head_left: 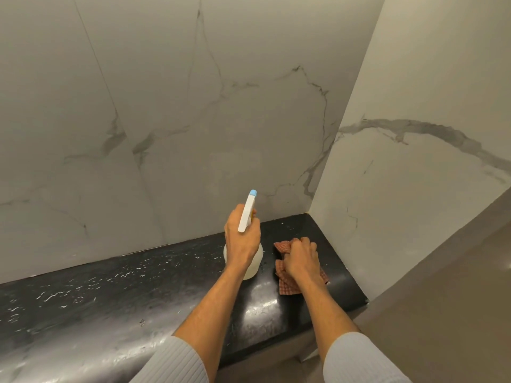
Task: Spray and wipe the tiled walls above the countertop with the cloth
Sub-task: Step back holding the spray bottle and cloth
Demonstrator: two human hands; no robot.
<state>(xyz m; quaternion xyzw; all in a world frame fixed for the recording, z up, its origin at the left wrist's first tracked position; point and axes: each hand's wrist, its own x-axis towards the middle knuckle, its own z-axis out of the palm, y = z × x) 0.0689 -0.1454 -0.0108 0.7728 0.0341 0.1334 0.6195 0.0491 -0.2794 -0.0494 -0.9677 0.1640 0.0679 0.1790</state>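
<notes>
My left hand (pixel 241 236) grips the neck of a white spray bottle (pixel 248 214) with a blue nozzle tip, which points up at the marble-look tiled back wall (pixel 193 120). The bottle's translucent body hangs just over the black countertop (pixel 110 286). To the right, my right hand (pixel 301 258) is closed on a crumpled red-checked cloth (pixel 286 286) that lies on the countertop near the corner. A tiled side wall (pixel 401 175) meets the back wall at that corner.
The black countertop runs from the left edge to the side wall, with a rounded front edge. At the right, a beige panel (pixel 442 299) stands in front of the side wall. Grey veins cross both walls.
</notes>
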